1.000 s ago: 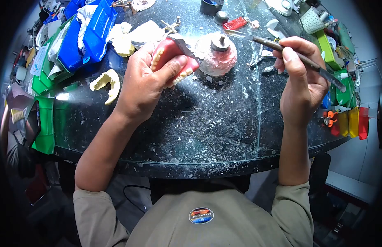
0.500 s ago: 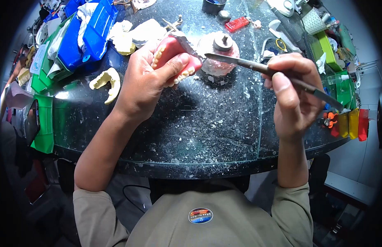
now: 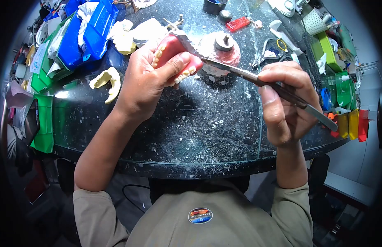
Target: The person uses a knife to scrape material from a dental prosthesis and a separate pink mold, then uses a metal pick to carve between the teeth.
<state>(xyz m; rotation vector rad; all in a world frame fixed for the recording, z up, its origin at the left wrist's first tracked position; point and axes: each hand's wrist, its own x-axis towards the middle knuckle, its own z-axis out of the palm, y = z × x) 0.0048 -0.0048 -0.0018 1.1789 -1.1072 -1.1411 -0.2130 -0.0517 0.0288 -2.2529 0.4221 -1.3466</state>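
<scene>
Head: knife perhaps against denture edge

We seem to be in a dental lab: before us we have a denture with its row of teeth, a horseshoe-shaped cast, a knife, white crumbs across the black bench, and a stuffed blue bin.

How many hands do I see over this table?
2: the left hand holds a pink toothed piece; the right hand holds a knife-like tool. Both are in plain view.
</scene>
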